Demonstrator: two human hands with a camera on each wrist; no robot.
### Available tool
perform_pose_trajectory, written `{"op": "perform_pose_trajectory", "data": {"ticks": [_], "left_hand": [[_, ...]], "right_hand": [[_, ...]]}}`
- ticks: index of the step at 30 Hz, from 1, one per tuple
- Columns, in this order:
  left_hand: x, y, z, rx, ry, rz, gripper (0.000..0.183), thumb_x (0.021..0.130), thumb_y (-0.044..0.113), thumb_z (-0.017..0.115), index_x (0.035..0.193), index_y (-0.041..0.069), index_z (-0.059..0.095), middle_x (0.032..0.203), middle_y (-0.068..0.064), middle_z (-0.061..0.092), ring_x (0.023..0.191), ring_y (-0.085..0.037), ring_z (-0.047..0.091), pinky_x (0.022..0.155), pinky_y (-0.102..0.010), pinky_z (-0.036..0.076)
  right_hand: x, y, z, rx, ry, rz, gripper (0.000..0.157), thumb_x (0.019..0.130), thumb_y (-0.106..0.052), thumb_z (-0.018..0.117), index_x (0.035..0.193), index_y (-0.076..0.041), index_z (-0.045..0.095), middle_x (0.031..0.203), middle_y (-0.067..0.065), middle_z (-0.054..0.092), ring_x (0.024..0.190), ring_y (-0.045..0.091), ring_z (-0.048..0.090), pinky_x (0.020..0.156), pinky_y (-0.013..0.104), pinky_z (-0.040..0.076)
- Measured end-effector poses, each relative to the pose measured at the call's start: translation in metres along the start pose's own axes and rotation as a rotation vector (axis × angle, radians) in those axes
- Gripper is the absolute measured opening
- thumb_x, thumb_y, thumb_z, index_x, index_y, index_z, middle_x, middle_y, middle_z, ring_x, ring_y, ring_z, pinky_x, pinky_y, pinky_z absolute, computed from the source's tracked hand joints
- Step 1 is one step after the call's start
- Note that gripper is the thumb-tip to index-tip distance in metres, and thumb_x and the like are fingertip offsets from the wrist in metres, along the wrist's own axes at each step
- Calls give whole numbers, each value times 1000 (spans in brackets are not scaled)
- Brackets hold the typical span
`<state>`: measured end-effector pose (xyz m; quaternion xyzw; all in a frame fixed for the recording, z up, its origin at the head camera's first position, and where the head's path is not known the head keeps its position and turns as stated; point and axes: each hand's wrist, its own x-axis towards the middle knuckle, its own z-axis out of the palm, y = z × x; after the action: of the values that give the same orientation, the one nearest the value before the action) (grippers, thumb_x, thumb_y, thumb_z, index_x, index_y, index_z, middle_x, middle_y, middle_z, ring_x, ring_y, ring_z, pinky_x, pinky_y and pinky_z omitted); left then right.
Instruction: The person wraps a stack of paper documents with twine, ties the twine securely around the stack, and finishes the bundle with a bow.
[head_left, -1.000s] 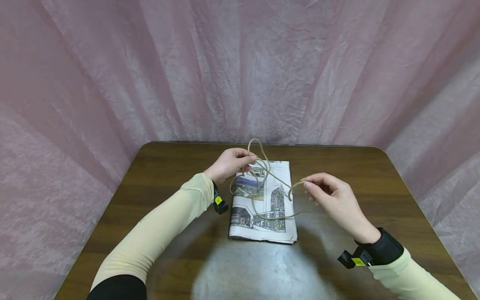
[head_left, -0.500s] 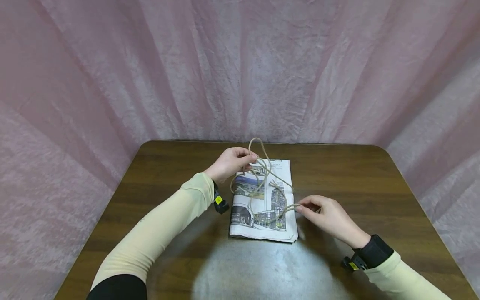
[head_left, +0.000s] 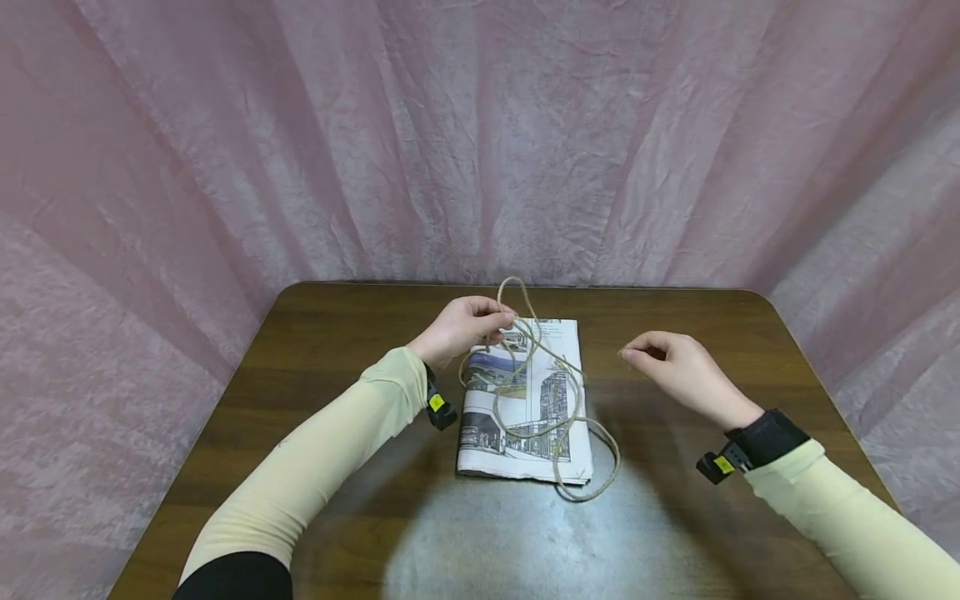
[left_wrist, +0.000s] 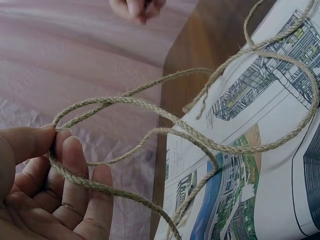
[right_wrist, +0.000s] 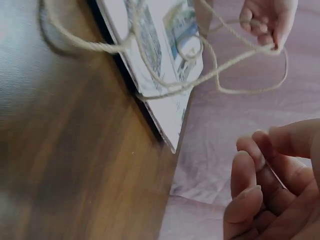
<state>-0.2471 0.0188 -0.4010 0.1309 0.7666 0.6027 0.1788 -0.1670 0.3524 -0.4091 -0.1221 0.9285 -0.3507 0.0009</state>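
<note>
A folded newspaper [head_left: 471,459] with printed building pictures lies on the table. Jute twine [head_left: 618,458] runs under and across it; one loop hangs off the lower right corner onto the wood. Over the paper's upper left, my left hand [head_left: 463,325] pinches the twine between thumb and forefinger. In the left wrist view, the twine [left_wrist: 135,100] passes in loops from those fingertips towards the paper [left_wrist: 272,117]. Right of the newspaper and apart from it, my right hand [head_left: 684,371] is raised with loosely bent fingers. In the right wrist view, that hand [right_wrist: 280,185] holds nothing visible.
The brown wooden table [head_left: 360,317] has rounded far corners. Behind it and at both sides hang pink curtains [head_left: 480,142]. Bare wood lies to the left and right of the newspaper.
My right hand pinched the twine, brought it down to the paper's right edge and let go, then rose up and right. The twine now loops past the lower right corner. My left hand stayed.
</note>
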Motion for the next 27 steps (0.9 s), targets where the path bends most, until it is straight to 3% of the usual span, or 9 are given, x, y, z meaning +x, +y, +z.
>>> {"op": "perform_pose_trajectory", "data": {"ticks": [6,8,12,14,16,21,24,27], "left_hand": [[-3,2,1,-1,-11,-2,23,98,24,64,112,5,69,108,-13,65,102,-42,60,85,-39,54],[-3,2,2,-3,-12,0,23,99,24,64,112,5,69,106,-10,65,103,-44,59,88,-43,53],[-4,3,4,-6,-17,2,26,98,23,64,113,3,68,106,-10,65,100,-40,61,93,-51,50],[-4,3,4,-4,-19,0,28,98,23,64,115,1,68,107,-10,65,99,-38,61,91,-47,51],[-3,3,4,3,-23,1,30,98,23,64,116,0,68,107,-9,65,97,-35,62,87,-41,54],[-4,3,3,1,-30,2,34,99,23,64,119,-4,66,106,-10,65,92,-29,63,82,-33,55],[-4,3,2,5,-28,0,35,99,23,64,120,-5,65,106,-10,65,89,-24,62,82,-35,55],[-4,3,1,4,-20,-2,33,99,23,64,119,-4,66,105,-10,65,92,-29,63,85,-37,55]], "right_hand": [[43,7,18,58,-178,64,29,97,-36,64,102,-9,74,100,8,69,81,20,55,72,35,46],[56,7,25,62,-244,108,31,95,-37,66,95,-7,74,89,5,67,74,18,51,67,33,43],[76,6,36,41,-409,190,44,91,-42,69,75,-1,68,61,-3,46,55,14,35,53,28,31],[83,5,41,28,-487,228,48,89,-43,71,70,0,65,55,-4,36,49,12,29,48,27,25],[89,5,44,39,-542,265,45,86,-40,74,69,0,66,53,-4,38,46,12,29,45,26,24],[95,2,51,83,-581,331,31,79,-24,79,65,-1,65,53,-4,36,49,14,30,47,27,24],[95,1,52,76,-574,293,23,79,-17,77,66,0,67,55,-5,35,53,15,32,50,28,25],[94,2,49,56,-543,239,22,83,-18,73,74,2,69,57,-5,36,54,14,34,51,28,27]]}}
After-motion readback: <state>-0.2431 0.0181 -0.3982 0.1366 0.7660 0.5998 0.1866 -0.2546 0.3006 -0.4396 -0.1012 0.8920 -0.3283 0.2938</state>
